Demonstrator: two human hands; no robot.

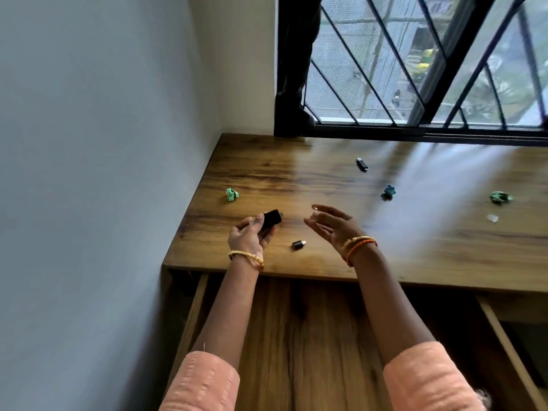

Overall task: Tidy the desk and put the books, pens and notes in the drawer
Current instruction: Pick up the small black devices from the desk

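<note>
Left hand (247, 237) grips a small black device (270, 219) above the desk (415, 250). Right hand (332, 225) hovers beside it, fingers loosely spread, holding nothing. Near the device: a black cap (298, 244), crumpled green notes (232, 194), a black stick (361, 164). Below the desk's front edge, the drawer (311, 336) stands open.

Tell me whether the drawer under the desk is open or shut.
Open. The drawer is pulled out below the desk front edge, its wooden bottom and side rails exposed beneath the person's forearms. No contents show in the visible part.
</note>
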